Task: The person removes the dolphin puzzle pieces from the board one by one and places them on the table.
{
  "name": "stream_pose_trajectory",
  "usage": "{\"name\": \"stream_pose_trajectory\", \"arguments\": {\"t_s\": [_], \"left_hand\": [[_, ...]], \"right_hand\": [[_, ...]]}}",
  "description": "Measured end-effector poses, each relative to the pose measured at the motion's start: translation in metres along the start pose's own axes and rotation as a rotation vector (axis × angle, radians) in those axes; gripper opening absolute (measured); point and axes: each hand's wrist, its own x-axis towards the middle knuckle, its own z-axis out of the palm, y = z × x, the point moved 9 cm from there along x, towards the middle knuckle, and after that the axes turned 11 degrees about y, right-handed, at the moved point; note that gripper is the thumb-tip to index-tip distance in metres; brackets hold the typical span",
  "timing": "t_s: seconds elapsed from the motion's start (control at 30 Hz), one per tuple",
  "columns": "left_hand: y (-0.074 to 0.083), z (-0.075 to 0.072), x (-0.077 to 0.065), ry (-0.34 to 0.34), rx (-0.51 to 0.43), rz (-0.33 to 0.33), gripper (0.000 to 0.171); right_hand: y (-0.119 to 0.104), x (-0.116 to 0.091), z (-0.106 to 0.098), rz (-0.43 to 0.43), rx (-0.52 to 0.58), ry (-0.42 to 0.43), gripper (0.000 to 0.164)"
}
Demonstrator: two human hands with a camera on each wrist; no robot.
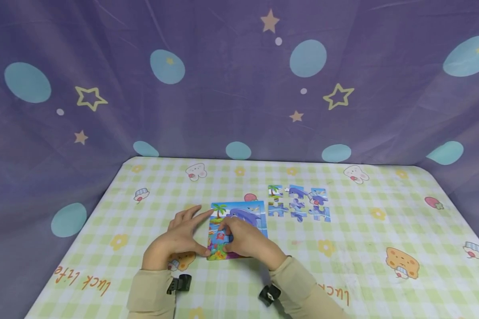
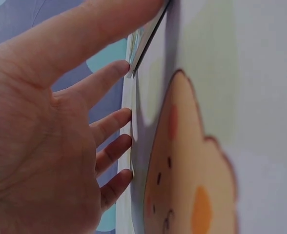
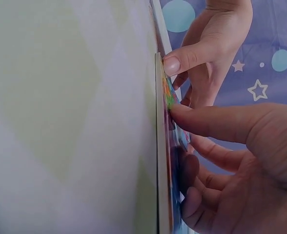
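Note:
A jigsaw puzzle board with a dolphin, a palm tree and sea creatures lies flat on the table. My right hand is over its lower middle, fingers bent. It pinches a puzzle piece with a red crab, whose edge is tilted up from the board in the right wrist view. My left hand is spread at the board's left side. Its thumb presses the lower left corner, and its index finger reaches the upper left edge. The right hand hides part of the picture.
Several loose puzzle pieces, with palm tree, dolphin and sea parts, lie in rows right of the board. A green checked tablecloth with printed figures covers the table. Behind it hangs a purple curtain with stars and blue dots.

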Motion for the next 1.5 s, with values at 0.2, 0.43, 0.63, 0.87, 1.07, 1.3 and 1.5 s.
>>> {"name": "stream_pose_trajectory", "arguments": {"t_s": [0.2,0.43,0.63,0.87,1.07,1.3,1.5], "left_hand": [[0.003,-0.001,-0.001,-0.003,-0.005,-0.009,0.104],[0.006,-0.001,-0.002,-0.011,-0.002,-0.018,0.102],[0.005,-0.002,-0.002,-0.013,-0.002,-0.019,0.102],[0.004,-0.002,-0.003,-0.014,-0.005,-0.019,0.102],[0.003,-0.003,-0.004,-0.010,0.002,-0.012,0.102],[0.001,-0.002,-0.002,-0.008,0.006,-0.008,0.102],[0.000,0.000,0.001,0.000,0.008,-0.004,0.103]], "right_hand": [[-0.003,0.000,-0.004,-0.039,-0.021,0.022,0.034],[-0.002,0.001,-0.009,-0.069,0.044,0.062,0.017],[-0.003,0.003,-0.010,-0.099,0.113,0.055,0.012],[-0.004,0.003,-0.011,-0.121,0.147,0.050,0.011],[-0.005,0.003,-0.012,-0.109,0.171,0.033,0.012],[-0.005,0.002,-0.016,-0.105,0.175,0.035,0.012],[-0.002,0.000,-0.020,-0.100,0.151,0.054,0.012]]}}
